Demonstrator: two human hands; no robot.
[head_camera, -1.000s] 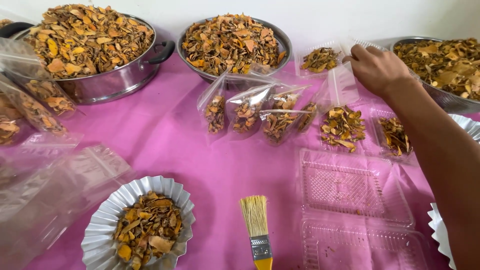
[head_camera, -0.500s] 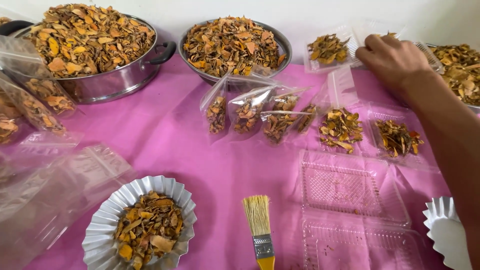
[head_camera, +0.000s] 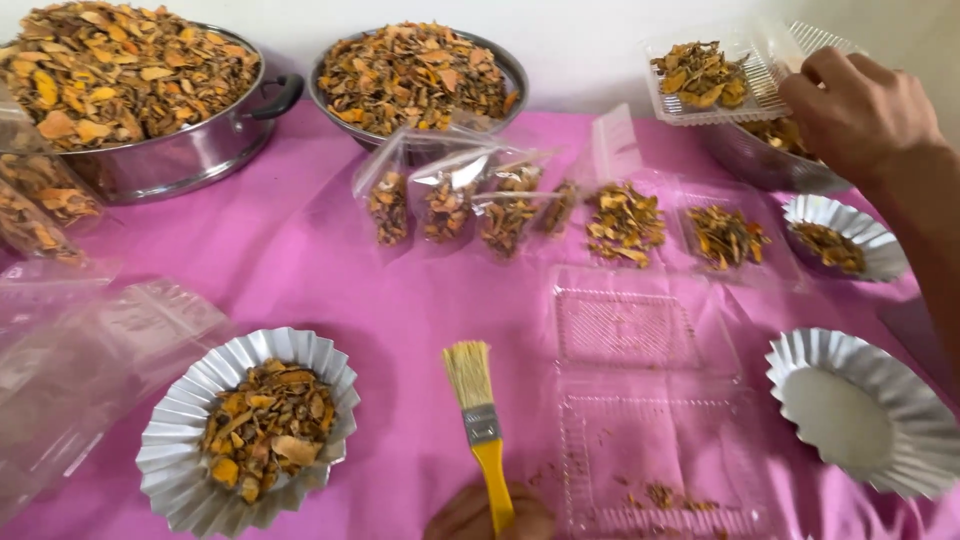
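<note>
Pink tablecloth (head_camera: 300, 270), right hand (head_camera: 860, 110) gripping clear tray (head_camera: 700, 105), left hand (head_camera: 485, 515) holding brush (head_camera: 480, 420)

A pink tablecloth (head_camera: 300, 260) fills the frame. At lower centre, a brush (head_camera: 478, 420) has a yellow handle and pale straw bristles. At lower left, a pleated silver foil cup (head_camera: 180, 450) holds orange-brown dried pieces (head_camera: 262, 425). Upper-left steel pot (head_camera: 190, 155) gleams grey.

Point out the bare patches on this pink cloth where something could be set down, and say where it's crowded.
Bare pink cloth runs between the big handled pan, the small filled bags and the filled foil cup. A narrower strip lies between the brush and that cup. Crowded: the right side, with the open clear clamshell, empty foil cup and trays near the right hand.
</note>
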